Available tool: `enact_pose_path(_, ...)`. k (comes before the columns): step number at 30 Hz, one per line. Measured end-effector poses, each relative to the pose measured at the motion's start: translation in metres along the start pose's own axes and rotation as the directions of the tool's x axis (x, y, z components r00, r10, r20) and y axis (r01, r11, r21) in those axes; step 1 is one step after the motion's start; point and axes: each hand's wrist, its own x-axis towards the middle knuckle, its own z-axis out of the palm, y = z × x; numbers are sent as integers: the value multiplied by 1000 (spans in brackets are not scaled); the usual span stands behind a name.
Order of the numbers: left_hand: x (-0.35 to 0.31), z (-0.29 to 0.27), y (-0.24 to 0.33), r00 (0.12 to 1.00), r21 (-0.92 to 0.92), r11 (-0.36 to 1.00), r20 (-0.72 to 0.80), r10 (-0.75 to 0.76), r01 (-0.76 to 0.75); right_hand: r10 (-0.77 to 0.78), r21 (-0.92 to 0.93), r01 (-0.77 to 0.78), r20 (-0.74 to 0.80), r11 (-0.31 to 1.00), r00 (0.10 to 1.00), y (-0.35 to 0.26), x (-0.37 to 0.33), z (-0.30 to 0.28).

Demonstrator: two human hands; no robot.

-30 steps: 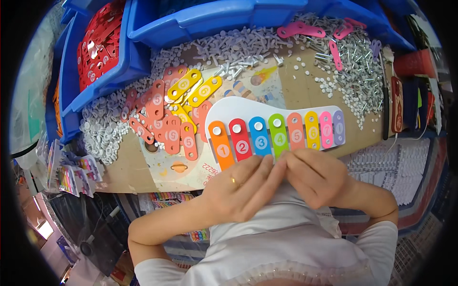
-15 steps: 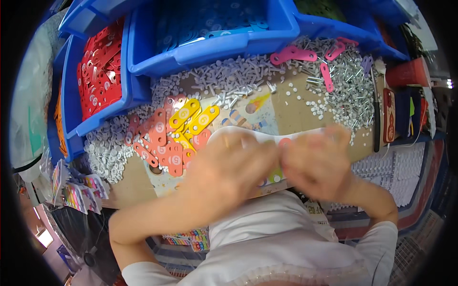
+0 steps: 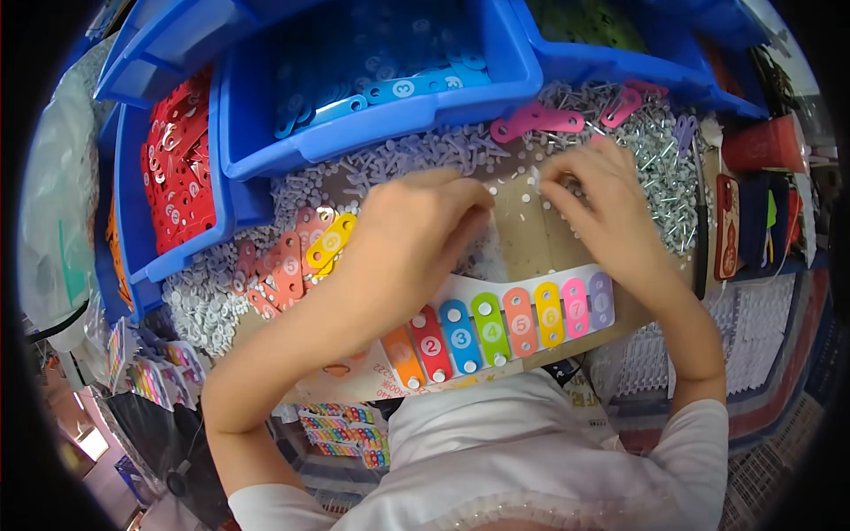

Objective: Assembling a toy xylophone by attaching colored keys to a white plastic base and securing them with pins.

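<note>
A toy xylophone (image 3: 490, 331) with coloured bars on a white base lies at the table's front edge, its left end under my left forearm. White round pin heads show on several of its bars. My left hand (image 3: 412, 232) hovers over its left part, fingers curled together; what they hold, if anything, is hidden. Near the white plastic pins (image 3: 425, 150), my right hand (image 3: 600, 199) is closed in a pinch, with a tiny white piece at its fingertips that I cannot make out clearly. Loose salmon bars (image 3: 285, 270) and a yellow bar (image 3: 330, 242) lie left of my left hand.
Blue bins hold red bars (image 3: 177, 168) and blue bars (image 3: 403, 88). Metal pins (image 3: 666, 181) are heaped at the right, with pink bars (image 3: 537, 121) beside them. White caps (image 3: 199, 305) are piled at the left. A red cup (image 3: 763, 144) and a phone (image 3: 727, 226) sit far right.
Both hands have come off the xylophone and moved up toward the scattered white parts. The xylophone now lies on the table with its bars showing. Fewer yellow bars are visible beside my left hand.
</note>
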Motion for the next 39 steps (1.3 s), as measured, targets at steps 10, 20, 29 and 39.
enact_pose_path(10,-19,4,20,945,-272,957,328,-9,104,-16,413,-229,512,882,859,-11,-42,-38)
enact_pose_path(20,-7,3,21,873,-284,911,468,-140,298,-16,356,-204,527,912,850,-7,-42,-34)
enact_pose_path(29,-2,14,19,841,-242,907,509,-185,346,13,332,-197,484,923,875,-7,-35,-20)
enact_pose_path(39,6,10,12,877,-106,993,480,0,58,-13,555,-394,590,733,807,4,-14,-16)
